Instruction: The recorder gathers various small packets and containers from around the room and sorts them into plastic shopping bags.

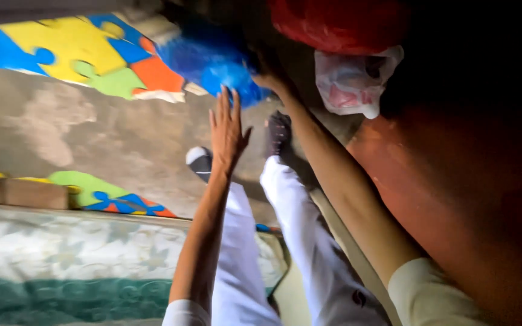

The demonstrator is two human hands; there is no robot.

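— Closest to the lens, what do you see?

— Two cream sleeves at the bottom edge, with white trouser legs (285,241) running up between the forearms to dark-socked feet (278,134).

— And starting from the left?

— Along the lower left lies a mattress with a pale floral cover and a green band (61,265). Above it is bare grey concrete floor (92,133), with bright foam puzzle mats in blue, yellow, green and orange (86,51) at the top left and another strip just past the mattress.

— The left hand?

— The left hand (227,130) is raised flat, fingers (223,102) straight and slightly spread, holding nothing. Its fingertips sit just below a shiny blue crumpled plastic bag (212,60), near it but apart as far as I can see.

— And the right hand?

— The right hand (271,77) reaches further, against the right edge of the blue bag. Its fingers are dark and partly hidden, so I cannot tell whether they grip it.

— Further right?

— A red plastic bag (333,24) at the top, a white translucent bag with something pink inside (351,81) just below it, and a reddish-brown curved surface (454,199) filling the right side.
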